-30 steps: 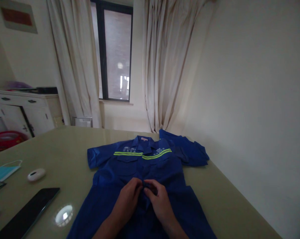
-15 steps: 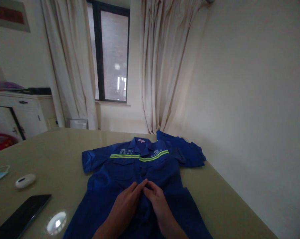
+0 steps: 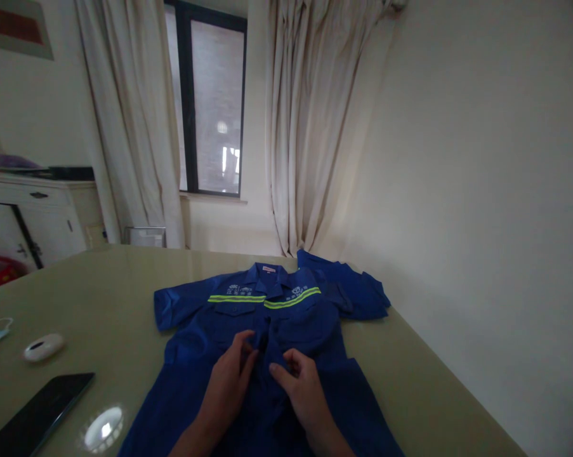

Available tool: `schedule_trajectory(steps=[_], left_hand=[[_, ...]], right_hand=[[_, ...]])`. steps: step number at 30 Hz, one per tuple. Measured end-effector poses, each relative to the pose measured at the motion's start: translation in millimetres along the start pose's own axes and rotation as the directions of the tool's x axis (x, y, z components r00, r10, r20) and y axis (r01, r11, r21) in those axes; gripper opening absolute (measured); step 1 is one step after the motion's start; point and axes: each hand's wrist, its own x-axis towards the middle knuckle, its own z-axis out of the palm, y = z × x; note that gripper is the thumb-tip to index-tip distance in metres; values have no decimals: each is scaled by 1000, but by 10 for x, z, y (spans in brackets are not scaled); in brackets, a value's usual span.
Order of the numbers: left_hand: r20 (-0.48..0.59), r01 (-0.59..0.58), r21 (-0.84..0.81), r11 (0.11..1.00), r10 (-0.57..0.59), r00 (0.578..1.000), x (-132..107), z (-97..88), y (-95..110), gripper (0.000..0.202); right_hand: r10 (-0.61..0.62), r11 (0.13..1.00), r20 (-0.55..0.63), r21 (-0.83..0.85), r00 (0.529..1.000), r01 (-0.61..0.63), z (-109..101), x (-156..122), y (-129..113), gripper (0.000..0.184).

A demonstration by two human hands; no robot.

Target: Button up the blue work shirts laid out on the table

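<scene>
Olive-green tabletop [image 3: 100,285] fills the lower half of the view, backed by a pale wall and a curtained window [image 3: 210,108]. A blue work shirt [image 3: 195,324] is spread flat on it, collar away from the person, with a yellow reflective stripe [image 3: 238,298] across the chest. Both forearms are brought in from the bottom edge, and both hands are laid on the shirt's front opening, below the stripe. The left hand [image 3: 226,377] is curled — its thumb and fingertips are closed on the edge of the cloth. The right hand [image 3: 302,387] is set just beside it, fingers bent and thumb pressed to the fabric; whether cloth is pinched there cannot be told. A second blue garment [image 3: 357,292] is bunched at the far right, touching the shirt. Well apart on the left, a dark phone [image 3: 39,412] and a small white device [image 3: 43,347] are seen.
</scene>
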Motion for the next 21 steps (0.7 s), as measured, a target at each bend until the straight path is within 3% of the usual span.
schedule_trajectory(steps=[2, 4, 7, 11, 15, 17, 19, 21], left_hand=[[20, 28, -59, 998, -26, 999, 4, -41, -18, 29], [61, 32, -118, 992, -25, 998, 4, -63, -12, 27], [111, 9, -133, 991, 6, 994, -17, -41, 31, 23], [103, -65, 27, 997, 62, 993, -65, 3, 93, 20], [-16, -122, 147, 982, 125, 992, -108, -2, 108, 12], [-15, -195, 165, 967, 200, 980, -125, 13, 104, 12], [46, -265, 172, 949, 261, 964, -138, 47, 100, 17], [112, -294, 173, 940, 278, 954, -140, 86, 94, 22]], right_hand=[[-3, 996, 5, 89, 1000, 2, 8, 28, 8, 29], [-54, 996, -41, 72, 998, 56, 27, 27, 10, 27], [-184, 980, -91, -94, 979, 175, 77, -34, -1, 22], [-305, 908, -58, -318, 951, 272, 100, -106, -5, 28], [-424, 763, -151, -591, 893, 262, 8, -74, 39, 20], [-485, 682, -152, -682, 861, 264, -23, -63, 62, 14], [-484, 645, -97, -711, 870, 280, -4, -77, 71, 9], [-428, 663, -43, -694, 903, 281, 58, -110, 63, 8]])
